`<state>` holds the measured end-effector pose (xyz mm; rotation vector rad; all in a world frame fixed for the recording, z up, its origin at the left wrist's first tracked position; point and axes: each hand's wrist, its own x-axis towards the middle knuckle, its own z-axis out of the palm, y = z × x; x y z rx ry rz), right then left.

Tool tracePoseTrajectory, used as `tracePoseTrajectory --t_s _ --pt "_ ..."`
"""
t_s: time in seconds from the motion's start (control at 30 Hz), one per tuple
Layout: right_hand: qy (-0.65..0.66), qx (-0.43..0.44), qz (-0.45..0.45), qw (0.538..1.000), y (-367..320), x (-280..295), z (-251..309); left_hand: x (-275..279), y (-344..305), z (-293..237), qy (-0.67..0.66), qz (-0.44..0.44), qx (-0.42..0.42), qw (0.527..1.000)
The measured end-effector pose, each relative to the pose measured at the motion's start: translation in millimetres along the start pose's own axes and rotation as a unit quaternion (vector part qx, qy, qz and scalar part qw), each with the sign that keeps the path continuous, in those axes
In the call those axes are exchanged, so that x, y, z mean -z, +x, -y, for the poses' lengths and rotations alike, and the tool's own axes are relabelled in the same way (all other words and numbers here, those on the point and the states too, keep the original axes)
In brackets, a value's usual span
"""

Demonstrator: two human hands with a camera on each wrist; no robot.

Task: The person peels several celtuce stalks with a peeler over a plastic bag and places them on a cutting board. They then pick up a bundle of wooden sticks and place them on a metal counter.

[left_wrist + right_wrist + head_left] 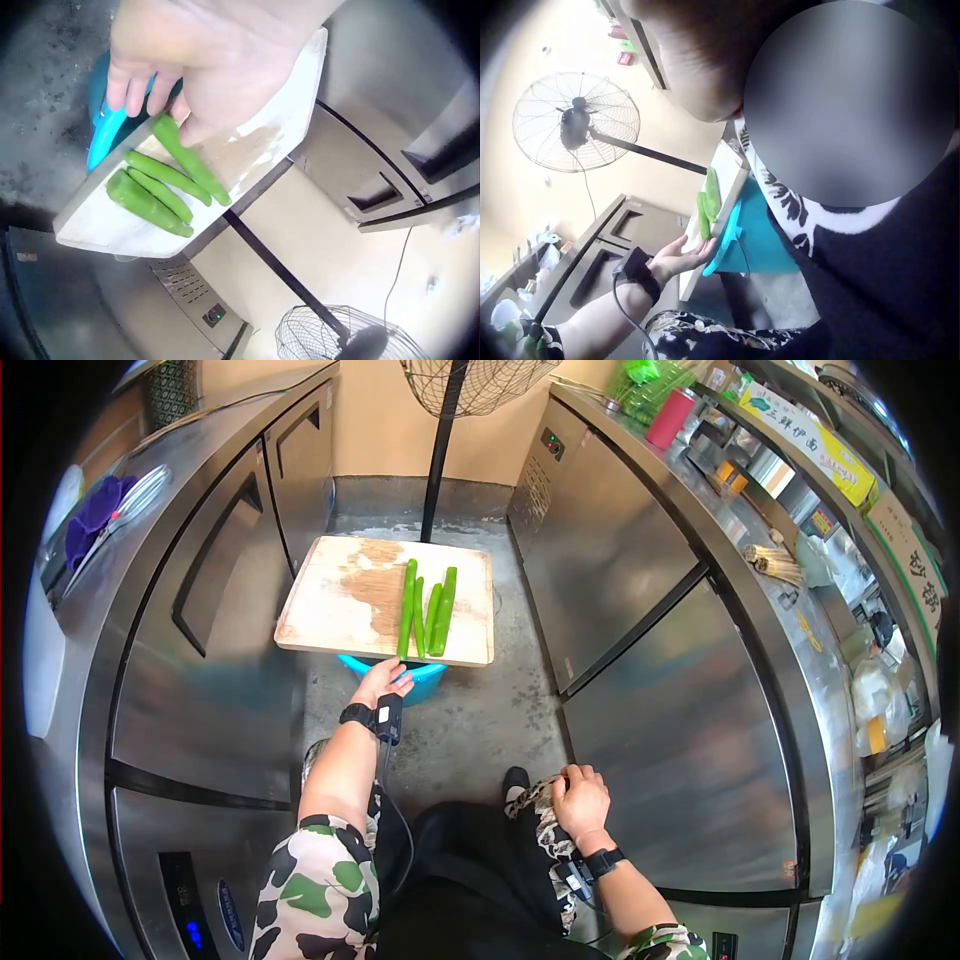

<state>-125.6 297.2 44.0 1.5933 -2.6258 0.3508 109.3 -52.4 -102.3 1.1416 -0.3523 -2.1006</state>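
Several long green peppers [441, 612] lie side by side on a wooden cutting board [335, 595], which sits over a blue tub [425, 682]. My left hand [382, 682] is at the board's near edge, palm partly turned up and fingers loosely extended. In the left wrist view, thumb and forefinger of this hand [217, 82] are right at the near end of the outermost green pepper [187, 159]. My right hand [581, 802] rests on my right knee, fingers relaxed and holding nothing.
Steel cabinets stand on the left [200, 610] and right [680, 730]. Behind the board rises a fan [470, 385] on a black pole. The right counter carries a red bottle [671, 418], a bundle of sticks [772, 564] and packages. Cables run from both wrists.
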Motion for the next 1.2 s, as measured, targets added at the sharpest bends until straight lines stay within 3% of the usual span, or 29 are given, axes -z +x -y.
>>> tracePoseTrajectory --t_s 0.1,0.17,0.2,0.3,0.33,0.4,0.43,0.47,0.5,0.53,0.57,0.6,0.63,0.67,0.77,0.9,0.97,1.0,1.03,1.1,1.13,1.17,1.2 --pt "-0.010 0.009 0.000 1.000 0 -2 3 20 -14 5 -0.004 -0.041 -0.010 0.999" --pt "-0.025 0.007 -0.001 1.000 0 -2 2 66 41 17 0.059 -0.078 0.006 0.995" --pt "-0.031 0.011 -0.005 0.999 0 -3 2 59 29 18 0.063 -0.094 -0.005 0.994" --pt "-0.057 -0.004 0.015 0.998 0 1 6 41 2 34 0.142 -0.016 -0.072 0.987" --pt "-0.057 -0.005 0.016 0.998 -2 0 6 16 -37 41 0.181 -0.003 -0.092 0.979" --pt "-0.058 -0.013 0.025 0.998 -5 7 9 -1 -82 69 0.300 0.113 -0.084 0.944" --pt "-0.061 -0.013 0.025 0.998 -6 8 10 3 -98 90 0.354 0.194 -0.046 0.914" --pt "-0.063 -0.014 0.025 0.998 -8 7 11 1 -125 107 0.507 0.245 -0.065 0.824" --pt "-0.059 -0.013 0.021 0.998 -11 6 11 19 -109 130 0.637 0.405 0.016 0.656" --pt "-0.060 -0.011 0.018 0.998 -15 7 9 -3 -182 118 0.623 0.410 0.139 0.651" --pt "-0.061 -0.008 0.014 0.998 -19 9 8 38 -155 161 0.568 0.500 0.237 0.610" --pt "-0.062 -0.004 0.010 0.998 -21 11 6 12 -200 152 0.650 0.482 0.328 0.489" --pt "-0.046 -0.012 0.016 0.999 -25 13 4 0 -242 140 0.642 0.471 0.339 0.502" --pt "-0.062 0.024 -0.018 0.998 -30 12 -1 31 -225 164 0.646 0.491 0.268 0.520" --pt "-0.138 0.103 -0.081 0.982 -50 -1 -9 35 -231 156 0.698 0.514 0.191 0.461" --pt "-0.254 0.159 0.127 0.945 -69 16 0 -1 -298 103 0.786 0.456 0.080 0.409" --pt "-0.297 0.166 0.160 0.926 -67 4 -6 1 -332 79 0.794 0.427 -0.029 0.432" --pt "-0.320 0.166 0.247 0.900 -63 7 1 5 -345 71 0.797 0.413 -0.035 0.440" --pt "-0.290 0.217 0.280 0.889 -63 -28 -12 6 -357 63 0.801 0.399 -0.038 0.445" --pt "-0.119 0.200 0.509 0.828 -71 -55 7 16 -369 61 0.797 0.378 -0.069 0.466" --pt "0.052 0.291 0.562 0.772 -83 -155 -28 21 -368 63 0.789 0.371 -0.100 0.479" --pt "0.034 0.276 0.562 0.779 -106 -190 -36 25 -367 64 0.784 0.355 -0.118 0.494" --pt "0.026 0.293 0.562 0.773 -94 -186 -47 43 -351 73 0.775 0.346 -0.146 0.508"
